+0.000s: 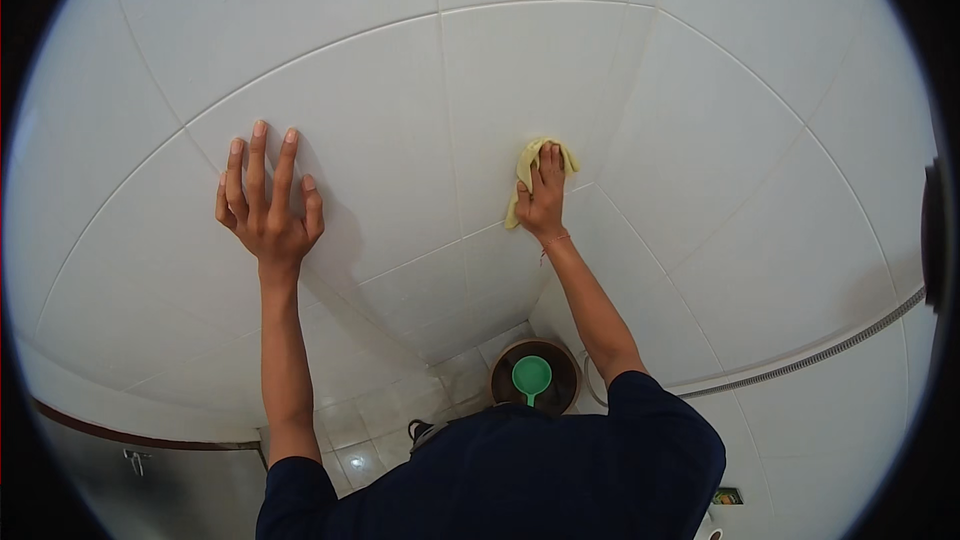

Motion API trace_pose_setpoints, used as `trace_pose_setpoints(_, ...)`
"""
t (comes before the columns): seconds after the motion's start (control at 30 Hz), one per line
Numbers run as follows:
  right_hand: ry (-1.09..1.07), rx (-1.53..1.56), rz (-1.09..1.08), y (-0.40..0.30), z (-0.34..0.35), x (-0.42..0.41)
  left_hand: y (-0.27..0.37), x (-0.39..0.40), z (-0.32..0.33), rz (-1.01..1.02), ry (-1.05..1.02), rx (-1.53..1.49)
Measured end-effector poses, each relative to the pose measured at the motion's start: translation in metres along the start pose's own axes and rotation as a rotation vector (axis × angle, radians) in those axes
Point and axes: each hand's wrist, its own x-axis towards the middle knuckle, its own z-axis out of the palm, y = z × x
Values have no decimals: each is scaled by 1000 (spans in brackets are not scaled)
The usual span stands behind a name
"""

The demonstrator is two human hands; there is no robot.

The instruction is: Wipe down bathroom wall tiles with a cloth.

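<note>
My right hand (541, 202) presses a yellow cloth (534, 157) against the white tiled wall (390, 150), close to the corner with the adjoining wall. Part of the cloth hangs below my thumb, and its middle is hidden under my fingers. To the left, my left hand (270, 202) rests on the same wall with its fingers spread and nothing in it. A thin grout line runs up the wall between my two hands.
On the tiled floor (382, 405) stands a round brown tub (498, 379) with a green dipper (532, 373) in it. A ribbed metal hose (810, 349) crosses the right wall. At lower left is a metal door (187, 480) with a latch (136, 459).
</note>
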Motion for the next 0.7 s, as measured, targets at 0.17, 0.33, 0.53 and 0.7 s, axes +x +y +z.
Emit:
trace_pose_setpoints(0.17,124,35,-39,-3,-26,145,-3,-4,0,-2,-9,-1)
trace_pose_setpoints(0.33,151,56,-116,-7,-33,176,-3,-3,-1,28,9,-11)
trace_pose_setpoints(0.53,-9,57,8,1,3,-11,1,-1,0,28,4,-3)
trace_pose_setpoints(0.7,76,76,-62,-17,-22,140,-2,-3,0,27,1,14)
